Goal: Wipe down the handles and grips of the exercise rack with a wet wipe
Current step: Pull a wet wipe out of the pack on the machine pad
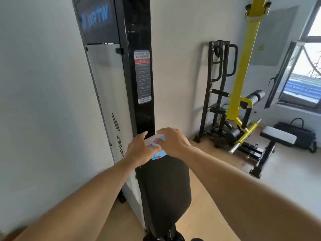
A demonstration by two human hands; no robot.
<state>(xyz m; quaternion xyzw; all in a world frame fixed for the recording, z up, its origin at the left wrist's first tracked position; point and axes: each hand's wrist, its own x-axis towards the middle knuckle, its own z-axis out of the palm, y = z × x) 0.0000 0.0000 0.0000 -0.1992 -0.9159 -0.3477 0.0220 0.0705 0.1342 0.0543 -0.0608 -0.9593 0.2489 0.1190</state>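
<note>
A white, blue and red wet-wipe pack (156, 146) rests on the top end of a black padded seat (165, 193) in front of a tall black machine column (142, 84). My left hand (139, 150) grips the pack from its left side. My right hand (173, 142) lies over the pack's top with fingertips on it; whether it pinches a wipe is hidden. The exercise rack (220, 91) with black handles and foam grips stands against the far wall to the right, well beyond both hands.
A yellow lever machine (243, 72) with a black roller pad and a chrome bar end stands beside the rack. A small flat bench (278, 138) and a black bag (298, 134) sit under the open window (305, 70). The floor is light wood.
</note>
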